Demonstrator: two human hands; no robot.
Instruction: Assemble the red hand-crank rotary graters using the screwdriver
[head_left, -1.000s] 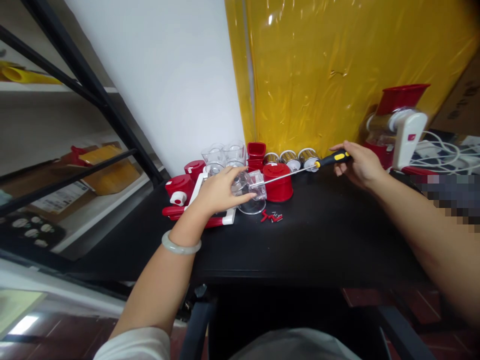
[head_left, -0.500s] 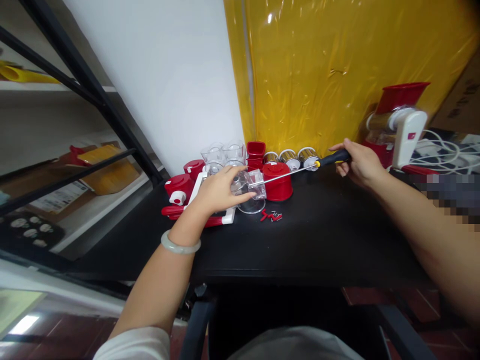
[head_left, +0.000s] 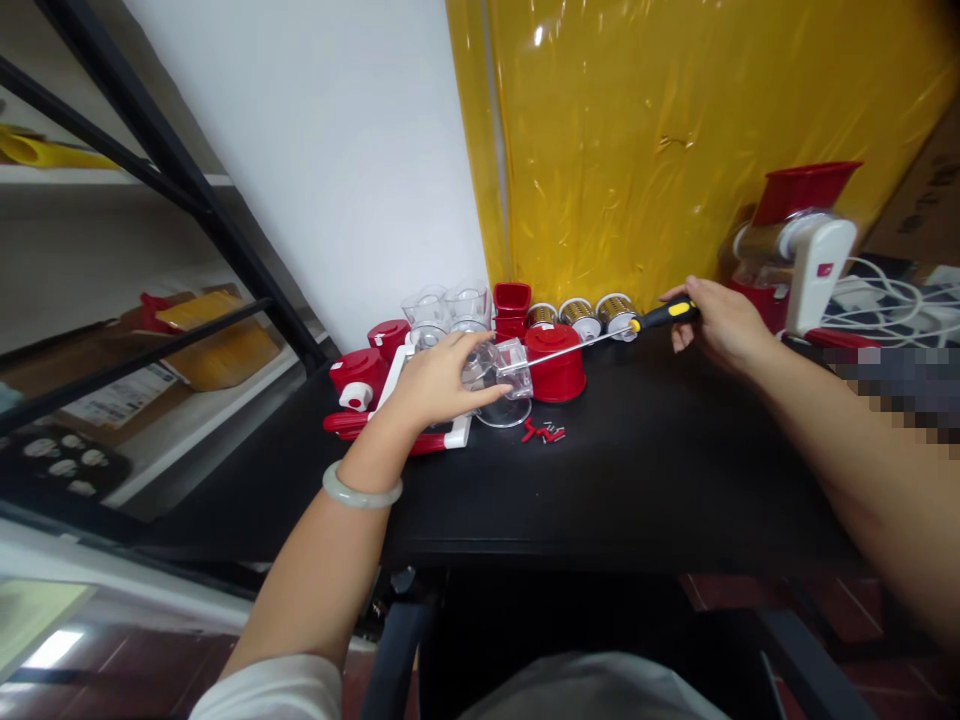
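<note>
Head view: a clear plastic part (head_left: pixel 520 386) sits at the tabletop's (head_left: pixel 637 480) far side, the left hand's (head_left: pixel 442 385) grip curled around it. The right hand's (head_left: pixel 724 320) grip is closed on a screwdriver (head_left: pixel 660 316), its tip at the part. Work looks unfinished: small red pieces (head_left: pixel 529 431) lie loose nearby.

Shiny metal screwdriver shaft (head_left: pixel 592 342), glossy plastic housing (head_left: pixel 519 383)

Held clear part (head_left: pixel 514 352) — partly hidden
</note>
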